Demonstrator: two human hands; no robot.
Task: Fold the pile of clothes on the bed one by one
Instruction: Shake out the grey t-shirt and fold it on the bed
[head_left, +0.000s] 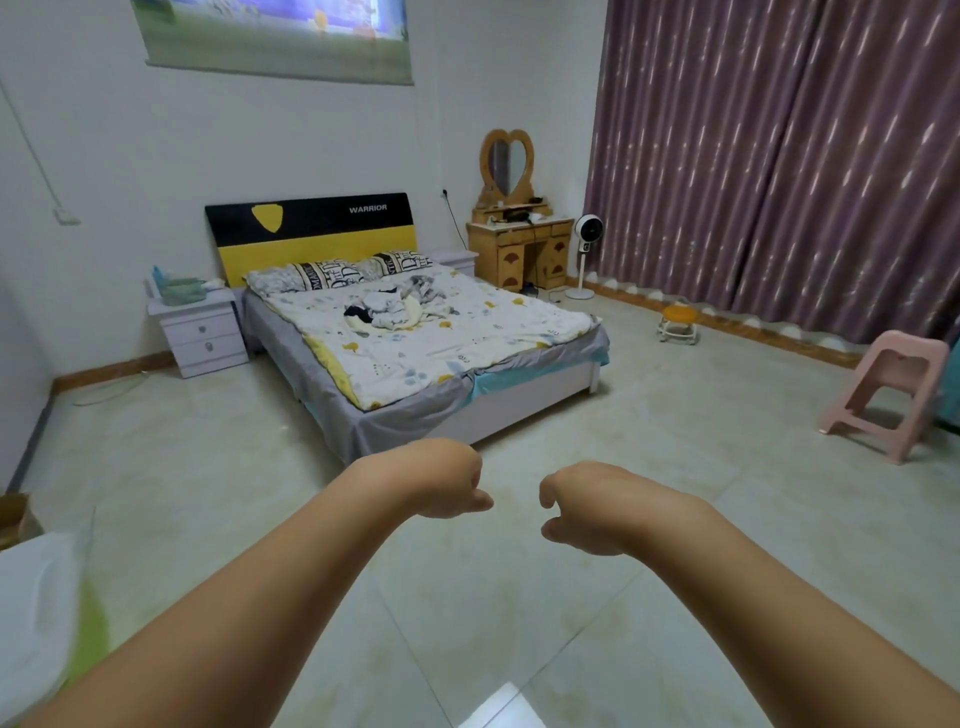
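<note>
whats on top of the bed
On the bed lies a patterned quilt, two pillows by the headboard, and the pile of clothes mid-quilt. What lies beneath the pile or the quilt is covered.

A low bed with a black and yellow headboard is covered by a patterned quilt. A loose pile of clothes is heaped on the quilt near two pillows laid against the headboard.
</note>
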